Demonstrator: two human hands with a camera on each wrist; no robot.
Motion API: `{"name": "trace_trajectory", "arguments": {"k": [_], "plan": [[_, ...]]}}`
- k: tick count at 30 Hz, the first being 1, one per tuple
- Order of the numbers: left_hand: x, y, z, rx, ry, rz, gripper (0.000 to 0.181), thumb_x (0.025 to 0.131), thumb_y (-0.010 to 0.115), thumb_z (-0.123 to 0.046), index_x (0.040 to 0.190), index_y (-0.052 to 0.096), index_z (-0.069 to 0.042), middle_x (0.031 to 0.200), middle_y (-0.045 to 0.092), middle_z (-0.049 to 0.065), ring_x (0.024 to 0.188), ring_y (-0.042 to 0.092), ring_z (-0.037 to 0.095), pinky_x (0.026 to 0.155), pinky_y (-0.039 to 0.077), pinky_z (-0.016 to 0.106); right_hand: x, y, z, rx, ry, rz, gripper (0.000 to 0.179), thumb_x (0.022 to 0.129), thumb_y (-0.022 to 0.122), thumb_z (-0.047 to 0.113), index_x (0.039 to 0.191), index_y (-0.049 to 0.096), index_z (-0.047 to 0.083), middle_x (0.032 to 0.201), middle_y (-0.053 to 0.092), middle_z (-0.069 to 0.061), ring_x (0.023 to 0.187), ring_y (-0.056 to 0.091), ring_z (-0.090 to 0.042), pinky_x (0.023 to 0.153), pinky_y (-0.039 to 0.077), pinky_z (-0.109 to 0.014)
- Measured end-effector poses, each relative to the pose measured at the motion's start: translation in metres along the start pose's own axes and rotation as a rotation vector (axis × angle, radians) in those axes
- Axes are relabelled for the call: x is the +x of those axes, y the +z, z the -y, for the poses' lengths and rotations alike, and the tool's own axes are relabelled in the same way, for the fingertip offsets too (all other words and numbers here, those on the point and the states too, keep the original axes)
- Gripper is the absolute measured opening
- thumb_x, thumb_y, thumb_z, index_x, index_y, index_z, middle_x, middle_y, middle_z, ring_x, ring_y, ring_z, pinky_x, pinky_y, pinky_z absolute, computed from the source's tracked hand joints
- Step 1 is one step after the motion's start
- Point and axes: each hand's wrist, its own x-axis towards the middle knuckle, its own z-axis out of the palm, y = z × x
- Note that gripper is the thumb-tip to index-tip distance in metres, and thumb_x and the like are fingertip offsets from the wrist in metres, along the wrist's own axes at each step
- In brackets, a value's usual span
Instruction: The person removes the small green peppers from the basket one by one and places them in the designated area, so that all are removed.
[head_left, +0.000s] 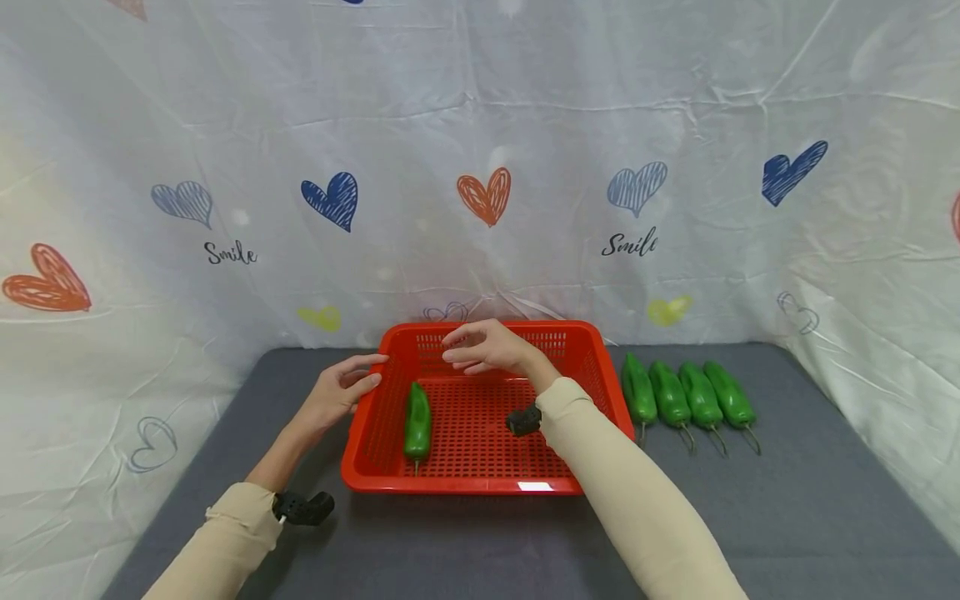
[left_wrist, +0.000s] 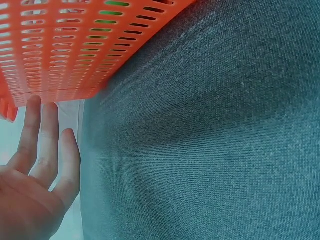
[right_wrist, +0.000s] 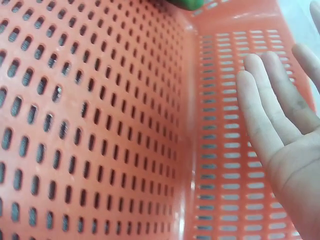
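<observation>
In the head view a red plastic basket (head_left: 465, 485) with a slotted floor sits on the table. One green pepper (head_left: 417, 423) lies lengthwise in its left part, stem toward the near side. My left hand (head_left: 337, 392) is at the basket's left rim, its fingertips at the edge. The left wrist view shows three fairly straight fingers (left_wrist: 48, 135) by the slotted outer wall. Over the back part of the basket hovers my right hand (head_left: 491, 348), holding nothing. In the right wrist view its fingers (right_wrist: 267, 100) are extended and spread, with the pepper's green end (right_wrist: 187, 4) at the top edge.
Several more green peppers (head_left: 672, 396) lie side by side on the grey tablecloth (head_left: 817, 492), right of the basket, stems toward the near side. Behind the table hangs a white curtain (head_left: 405, 108) printed with hearts. Each wrist carries a small black camera (head_left: 303, 508).
</observation>
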Motion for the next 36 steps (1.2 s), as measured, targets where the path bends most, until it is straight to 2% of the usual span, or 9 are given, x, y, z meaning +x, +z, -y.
{"name": "trace_trajectory", "arguments": {"k": [5,9,12,18,22,29,36], "plan": [[0.002,0.0,0.002,0.01,-0.006,0.0,0.049,0.102,0.066,-0.026,0.146,0.055,-0.007,0.135,0.059,0.025,0.109,0.064,0.033,0.073,0.058,0.038,0.005,0.007,-0.006,0.034,0.021,0.045,0.047,0.097,0.07,0.006,0.14,0.055,-0.008,0.132,0.063,-0.02,0.121,0.055,-0.05,0.098,0.046,-0.057],[0.003,0.0,0.003,0.016,-0.01,-0.002,0.048,0.102,0.067,-0.028,0.145,0.056,-0.008,0.135,0.059,0.024,0.108,0.064,0.032,0.072,0.058,0.039,0.009,0.013,-0.012,0.038,0.04,0.08,0.047,0.098,0.069,0.005,0.141,0.054,-0.008,0.138,0.057,-0.024,0.121,0.056,-0.048,0.098,0.047,-0.055],[0.004,0.0,0.004,0.025,-0.011,0.0,0.048,0.102,0.066,-0.029,0.145,0.056,-0.009,0.134,0.059,0.023,0.107,0.064,0.03,0.071,0.058,0.039,0.013,0.019,-0.017,0.037,0.063,0.092,0.047,0.097,0.07,0.004,0.14,0.055,-0.006,0.134,0.061,-0.023,0.119,0.058,-0.046,0.097,0.048,-0.053],[0.004,0.0,0.004,0.013,-0.012,-0.001,0.049,0.102,0.067,-0.028,0.145,0.056,-0.008,0.135,0.059,0.024,0.109,0.064,0.034,0.073,0.059,0.04,0.017,0.031,-0.026,0.037,0.126,0.087,0.047,0.094,0.074,0.004,0.138,0.06,-0.004,0.115,0.071,-0.013,0.114,0.063,-0.042,0.095,0.05,-0.052],[0.003,0.0,0.004,0.002,-0.01,0.005,0.049,0.102,0.066,-0.026,0.146,0.055,-0.007,0.137,0.057,0.026,0.111,0.063,0.036,0.073,0.059,0.04,0.018,0.036,-0.029,0.057,0.151,0.069,0.045,0.093,0.074,0.001,0.136,0.062,-0.003,0.111,0.073,-0.013,0.112,0.064,-0.041,0.096,0.05,-0.052],[0.001,-0.001,0.002,-0.004,-0.017,0.01,0.05,0.102,0.066,-0.027,0.147,0.054,-0.007,0.138,0.056,0.026,0.114,0.062,0.038,0.074,0.059,0.041,0.02,0.043,-0.031,0.113,0.157,0.071,0.046,0.092,0.074,-0.003,0.136,0.061,-0.004,0.116,0.071,-0.015,0.105,0.069,-0.03,0.095,0.049,-0.053],[0.002,-0.001,0.003,0.004,-0.01,0.008,0.049,0.102,0.066,-0.026,0.146,0.055,-0.008,0.138,0.056,0.025,0.114,0.062,0.037,0.074,0.058,0.041,0.026,0.05,-0.031,0.099,0.169,0.063,0.047,0.09,0.076,-0.003,0.135,0.063,-0.003,0.121,0.069,-0.013,0.104,0.069,-0.024,0.093,0.051,-0.051]]}}
